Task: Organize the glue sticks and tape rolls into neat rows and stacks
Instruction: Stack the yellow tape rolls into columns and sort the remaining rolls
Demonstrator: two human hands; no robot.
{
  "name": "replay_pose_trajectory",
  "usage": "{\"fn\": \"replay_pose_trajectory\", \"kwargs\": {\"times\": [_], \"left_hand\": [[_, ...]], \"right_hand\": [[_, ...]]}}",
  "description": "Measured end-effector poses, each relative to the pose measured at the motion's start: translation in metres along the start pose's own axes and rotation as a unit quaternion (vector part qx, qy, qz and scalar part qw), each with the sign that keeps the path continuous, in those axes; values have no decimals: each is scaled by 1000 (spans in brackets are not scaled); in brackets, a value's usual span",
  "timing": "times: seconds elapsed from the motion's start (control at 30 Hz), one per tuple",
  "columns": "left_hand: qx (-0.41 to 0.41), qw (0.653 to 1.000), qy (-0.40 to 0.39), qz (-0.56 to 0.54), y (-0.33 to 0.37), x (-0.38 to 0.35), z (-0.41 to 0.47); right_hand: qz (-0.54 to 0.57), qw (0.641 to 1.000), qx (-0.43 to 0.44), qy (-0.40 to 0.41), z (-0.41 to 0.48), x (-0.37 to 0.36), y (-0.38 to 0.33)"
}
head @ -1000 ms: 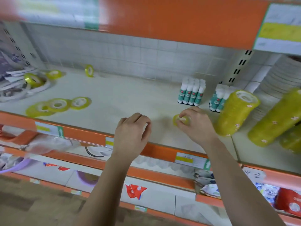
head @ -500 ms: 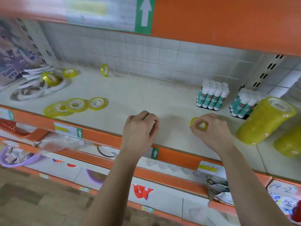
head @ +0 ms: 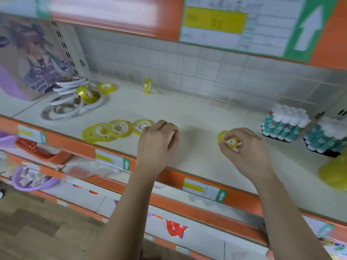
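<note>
Right hand (head: 244, 152) pinches a tape roll (head: 223, 136) above the shelf (head: 197, 113), probably for stacking; left hand (head: 157, 143) is curled, contents unclear.

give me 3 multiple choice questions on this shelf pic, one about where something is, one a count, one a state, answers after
1. Where on the shelf do the glue sticks stand?
A. at the left end
B. at the front edge, in the middle
C. at the right end, towards the back

2. How many flat yellow tape rolls overlap in the row just left of the left hand?
A. two
B. three
C. six

3. How does the lone yellow roll near the tiled back wall sit?
A. upright on its edge
B. flat on its side
C. stacked on another roll

Answers:
1 C, the white-capped sticks are grouped at the right.
2 B, three white cores show in the row.
3 A, its open ring faces sideways.
</note>
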State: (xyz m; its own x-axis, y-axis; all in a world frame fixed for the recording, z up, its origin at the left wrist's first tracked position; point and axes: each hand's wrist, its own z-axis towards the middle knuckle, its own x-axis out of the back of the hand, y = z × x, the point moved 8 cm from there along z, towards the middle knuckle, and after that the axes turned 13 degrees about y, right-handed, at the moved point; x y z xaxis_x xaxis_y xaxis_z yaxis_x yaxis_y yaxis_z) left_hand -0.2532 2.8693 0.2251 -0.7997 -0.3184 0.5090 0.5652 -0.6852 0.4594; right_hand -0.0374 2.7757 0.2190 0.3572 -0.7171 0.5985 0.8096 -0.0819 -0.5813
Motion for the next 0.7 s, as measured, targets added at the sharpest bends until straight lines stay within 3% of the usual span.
{"fn": "replay_pose_trajectory", "kwargs": {"times": [0.4, 0.7], "left_hand": [[-57, 998, -36, 16, -157, 60, 60], [-75, 990, -47, 113, -254, 78, 114]], "right_hand": [[11, 998, -47, 27, 11, -118, -110], [3, 999, -43, 28, 16, -166, -146]]}}
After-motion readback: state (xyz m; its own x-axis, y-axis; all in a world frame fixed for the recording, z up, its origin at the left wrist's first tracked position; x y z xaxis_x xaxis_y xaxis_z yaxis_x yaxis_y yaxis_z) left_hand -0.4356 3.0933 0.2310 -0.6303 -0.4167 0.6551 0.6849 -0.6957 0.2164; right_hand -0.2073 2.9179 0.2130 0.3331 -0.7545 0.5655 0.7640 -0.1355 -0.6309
